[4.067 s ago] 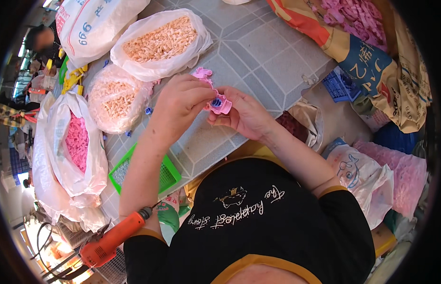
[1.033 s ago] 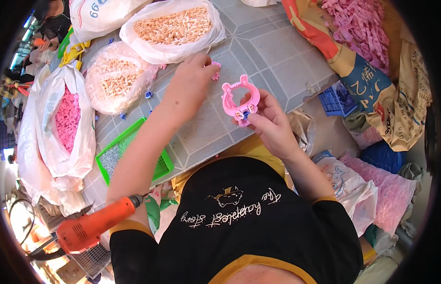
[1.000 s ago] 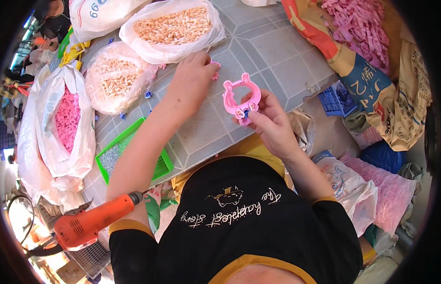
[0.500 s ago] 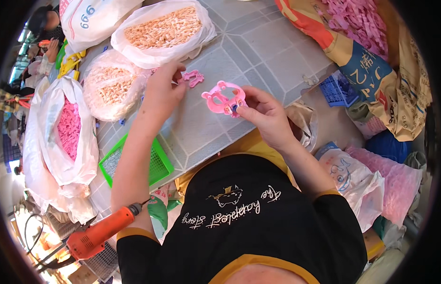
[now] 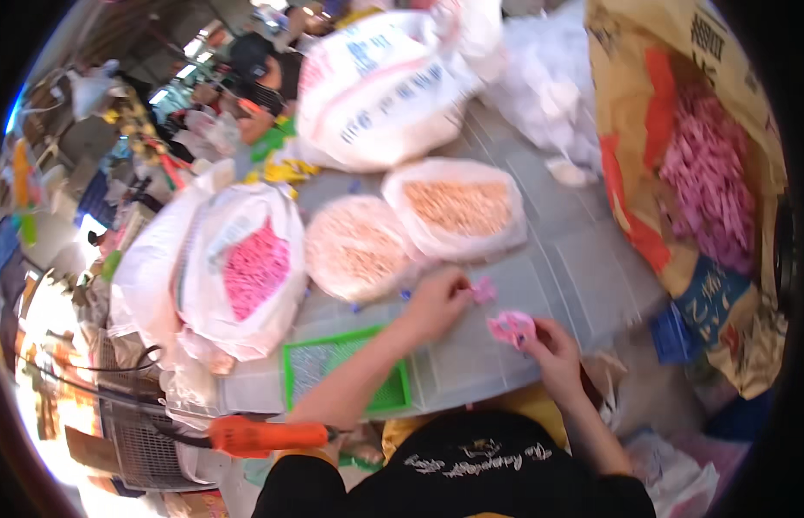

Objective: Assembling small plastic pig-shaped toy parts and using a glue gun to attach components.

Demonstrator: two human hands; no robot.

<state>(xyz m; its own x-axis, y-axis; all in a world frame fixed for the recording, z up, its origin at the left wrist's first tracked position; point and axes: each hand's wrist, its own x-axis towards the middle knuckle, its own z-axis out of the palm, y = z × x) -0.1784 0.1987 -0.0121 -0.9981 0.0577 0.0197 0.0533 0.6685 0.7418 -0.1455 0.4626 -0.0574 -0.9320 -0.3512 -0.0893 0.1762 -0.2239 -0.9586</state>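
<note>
My right hand [image 5: 557, 352] pinches a pink plastic frame [image 5: 511, 328] with openings through it and small rounded ears. A small dark blue spot shows by the thumb. To its left, the fingers of my left hand [image 5: 438, 302] are closed at the edge of a smaller pink plastic piece [image 5: 482, 290], just above the grey table; blur hides its exact shape. Beneath my left forearm lies a green tray [image 5: 404, 388] holding small silvery bits. Ahead of my left hand, an open bag of peach-coloured small parts [image 5: 458, 207] stands beside a rounder bag of similar parts [image 5: 359, 248].
A white bag of bright pink parts [image 5: 257, 269] sits at the left. An orange power tool [image 5: 268, 437] hangs by my left arm. A large paper sack of pink pieces [image 5: 709, 181] stands right, near a blue basket [image 5: 672, 335]. Another person [image 5: 255, 73] is at the far left.
The whole view has tilted up and shifted left, bringing more of the room into sight. Both hands keep nearly the same grips, and the two pink pieces are slightly closer together in the picture.
</note>
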